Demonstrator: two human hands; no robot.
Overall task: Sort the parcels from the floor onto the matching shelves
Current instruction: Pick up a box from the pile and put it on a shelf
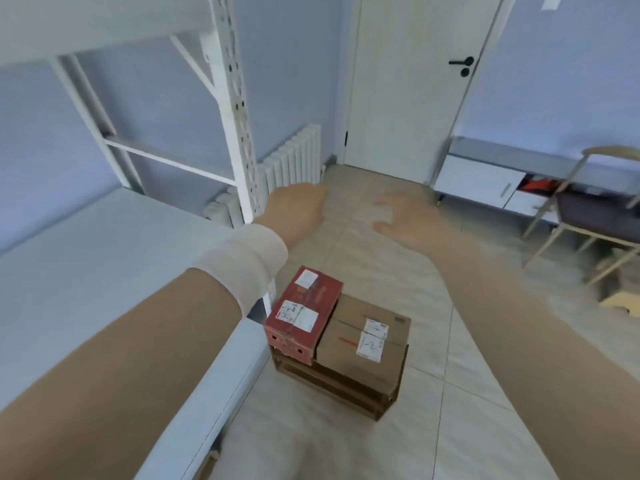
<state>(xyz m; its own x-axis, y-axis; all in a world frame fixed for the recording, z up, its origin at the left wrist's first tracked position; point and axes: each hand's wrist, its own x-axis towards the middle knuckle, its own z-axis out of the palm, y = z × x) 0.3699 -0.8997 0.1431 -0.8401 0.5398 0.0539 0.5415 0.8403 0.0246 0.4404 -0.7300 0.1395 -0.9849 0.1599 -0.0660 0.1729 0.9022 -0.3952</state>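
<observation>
closest in, the white lower shelf (86, 271) at the left shows bare board, with no parcel on the part in view. just beyond, on the tiled floor (346, 445) beside the rack's foot, a red parcel (301, 313) and a brown parcel (367, 337) with a handwritten label sit touching, side by side, on a larger brown box (332, 386). further out, the left hand (298, 206) hangs with fingers loosely bent and the right hand (405, 216) spreads its fingers; both hold nothing. judging by this, the sorting of these is not yet started.
</observation>
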